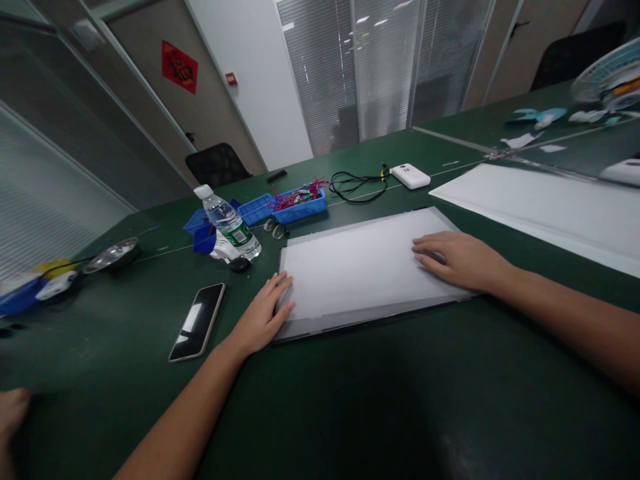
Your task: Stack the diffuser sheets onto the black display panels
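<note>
A white sheet of paper (355,263) lies over a flat, dark-edged board (350,323) on the green table. My left hand (265,313) rests at the left edge of the sheet, its fingertips on the paper and its fingers apart. On the right part of the sheet my right hand (457,259) lies flat, fingers stretched out to the left. Neither hand holds anything. A phone (197,322) lies to the left of my left hand, with its screen facing up.
Beyond the board stand a water bottle (230,223), a blue tray (300,210) of red wire-like pieces, eyeglasses (275,228), and a white box (410,176) by a black cable (357,193). A larger white sheet (545,207) lies right. Another person's hand (13,410) shows at far left.
</note>
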The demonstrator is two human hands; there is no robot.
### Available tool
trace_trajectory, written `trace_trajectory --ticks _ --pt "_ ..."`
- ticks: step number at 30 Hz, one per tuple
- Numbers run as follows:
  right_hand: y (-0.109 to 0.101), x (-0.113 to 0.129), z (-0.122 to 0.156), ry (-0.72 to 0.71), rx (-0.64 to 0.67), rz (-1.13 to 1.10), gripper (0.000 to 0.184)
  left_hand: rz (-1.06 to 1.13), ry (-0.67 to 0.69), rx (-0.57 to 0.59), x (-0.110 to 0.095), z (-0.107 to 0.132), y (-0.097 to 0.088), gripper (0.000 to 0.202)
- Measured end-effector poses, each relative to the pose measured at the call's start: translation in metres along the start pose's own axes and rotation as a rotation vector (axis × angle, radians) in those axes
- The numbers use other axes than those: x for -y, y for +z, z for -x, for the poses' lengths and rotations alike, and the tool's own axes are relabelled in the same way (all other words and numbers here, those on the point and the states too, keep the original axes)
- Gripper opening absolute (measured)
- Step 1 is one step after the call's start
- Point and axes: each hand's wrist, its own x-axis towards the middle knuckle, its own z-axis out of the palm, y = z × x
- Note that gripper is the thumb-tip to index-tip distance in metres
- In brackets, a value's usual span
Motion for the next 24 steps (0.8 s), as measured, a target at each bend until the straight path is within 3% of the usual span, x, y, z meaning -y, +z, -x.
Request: trace_trajectory --ticks 24 --pt "0.0033 -0.0063 0.0037 -0.021 0.011 -0.064 0.045 -0.003 0.077 0.04 -0.0073 0.0018 -0.0083 0.065"
